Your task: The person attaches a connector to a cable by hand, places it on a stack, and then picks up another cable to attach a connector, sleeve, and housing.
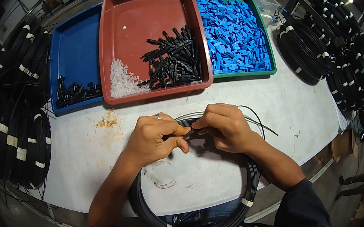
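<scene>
A coil of black cable [140, 199], bound with white tape bands, lies over the near table edge and reaches down toward my lap. Above its far side, my left hand [157, 136] and my right hand [226, 126] meet fingertip to fingertip. Both are closed in a pinch on a small black piece [189, 134] that looks like part of the cable's end; fingers cover most of it, so its exact shape is hidden. A loose cable end [269, 129] sticks out to the right, past my right hand.
Behind the hands stand a red tray [157, 94] with black connectors [176, 60] and clear plastic pieces [124, 80], a blue tray [72, 40] with small black parts, and a green tray [242, 75] full of blue clips [234, 36]. Cable coils [303, 50] hang both sides.
</scene>
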A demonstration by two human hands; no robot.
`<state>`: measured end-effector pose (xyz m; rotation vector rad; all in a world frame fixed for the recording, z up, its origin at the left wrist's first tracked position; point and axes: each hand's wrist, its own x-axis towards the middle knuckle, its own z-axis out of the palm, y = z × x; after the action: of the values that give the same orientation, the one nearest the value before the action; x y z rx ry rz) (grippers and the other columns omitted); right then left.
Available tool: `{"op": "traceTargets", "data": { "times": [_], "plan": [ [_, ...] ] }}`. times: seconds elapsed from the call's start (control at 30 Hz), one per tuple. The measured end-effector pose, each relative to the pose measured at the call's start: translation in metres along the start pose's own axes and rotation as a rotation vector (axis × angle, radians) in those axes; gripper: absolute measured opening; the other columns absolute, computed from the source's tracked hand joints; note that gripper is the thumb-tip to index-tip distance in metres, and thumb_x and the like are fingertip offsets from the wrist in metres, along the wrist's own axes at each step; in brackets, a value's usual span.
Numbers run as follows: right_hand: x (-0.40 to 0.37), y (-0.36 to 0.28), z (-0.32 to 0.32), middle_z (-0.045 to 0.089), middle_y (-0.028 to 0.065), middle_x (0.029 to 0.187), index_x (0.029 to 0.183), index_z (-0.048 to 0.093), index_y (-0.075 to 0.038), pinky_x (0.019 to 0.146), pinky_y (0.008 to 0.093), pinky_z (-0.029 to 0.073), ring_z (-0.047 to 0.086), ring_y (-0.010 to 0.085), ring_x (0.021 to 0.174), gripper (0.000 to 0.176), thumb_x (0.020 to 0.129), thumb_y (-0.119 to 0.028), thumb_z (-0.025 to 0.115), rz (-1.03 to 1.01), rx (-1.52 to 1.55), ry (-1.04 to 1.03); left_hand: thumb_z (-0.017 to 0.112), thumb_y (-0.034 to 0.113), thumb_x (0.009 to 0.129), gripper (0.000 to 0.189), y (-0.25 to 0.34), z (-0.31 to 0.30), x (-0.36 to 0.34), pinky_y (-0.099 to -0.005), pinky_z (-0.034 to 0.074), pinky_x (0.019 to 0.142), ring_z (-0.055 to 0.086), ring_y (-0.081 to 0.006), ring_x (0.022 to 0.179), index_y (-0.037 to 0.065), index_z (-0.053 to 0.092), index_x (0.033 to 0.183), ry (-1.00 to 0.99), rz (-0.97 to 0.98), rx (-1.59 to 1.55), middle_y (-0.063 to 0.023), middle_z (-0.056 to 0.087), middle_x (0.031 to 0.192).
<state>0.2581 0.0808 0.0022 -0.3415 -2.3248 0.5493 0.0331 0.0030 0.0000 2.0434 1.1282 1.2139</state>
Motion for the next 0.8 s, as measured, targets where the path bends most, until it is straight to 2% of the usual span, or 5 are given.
{"op": "traceTargets", "data": {
  "times": [0.5,0.63,0.7,0.73,0.8],
  "plan": [
    [0.001,0.001,0.002,0.057,0.0086,0.076,0.09,0.07,-0.005,0.059,0.0409,0.05,0.062,0.0305,0.066,0.034,0.058,0.006,0.07,0.008,0.072,0.011,0.093,0.005,0.062,0.028,0.002,-0.001,0.002,-0.0301,0.054,0.062,0.071,-0.0204,0.067,-0.004,0.077,0.083,-0.008,-0.023,-0.025,-0.0103,0.075,0.073],
    [-0.001,0.003,0.002,0.059,0.009,0.078,0.09,0.07,-0.005,0.06,0.0411,0.05,0.063,0.0309,0.069,0.03,0.062,0.006,0.072,0.037,0.059,-0.004,0.092,0.008,0.066,0.028,-0.002,0.0,0.001,-0.0317,0.052,0.06,0.068,-0.0221,0.065,-0.004,0.077,0.086,-0.001,-0.009,-0.01,-0.011,0.074,0.072],
    [-0.001,0.003,0.001,0.06,0.0095,0.079,0.091,0.07,-0.004,0.06,0.0414,0.05,0.064,0.0315,0.07,0.029,0.064,0.006,0.073,0.052,0.079,-0.016,0.092,0.008,0.067,0.028,0.005,-0.003,0.003,-0.0315,0.053,0.061,0.07,-0.0218,0.067,-0.004,0.077,0.087,-0.016,-0.076,-0.011,-0.0116,0.074,0.073],
    [0.0,0.002,0.001,0.06,0.0102,0.081,0.094,0.069,-0.005,0.061,0.0419,0.051,0.064,0.0322,0.072,0.028,0.068,0.004,0.073,0.075,0.118,-0.026,0.092,0.008,0.067,0.028,0.007,-0.005,0.003,-0.0315,0.053,0.061,0.07,-0.0218,0.067,-0.004,0.077,0.087,-0.019,-0.072,-0.012,-0.0116,0.074,0.073],
    [0.001,0.0,0.002,0.061,0.0109,0.082,0.097,0.069,-0.005,0.062,0.0423,0.051,0.065,0.0329,0.073,0.026,0.072,0.003,0.074,0.102,0.146,-0.026,0.092,0.026,0.072,0.038,0.007,-0.009,0.003,-0.031,0.055,0.064,0.073,-0.022,0.072,-0.003,0.077,0.091,-0.014,-0.126,-0.011,-0.0128,0.074,0.077]
  ]
}}
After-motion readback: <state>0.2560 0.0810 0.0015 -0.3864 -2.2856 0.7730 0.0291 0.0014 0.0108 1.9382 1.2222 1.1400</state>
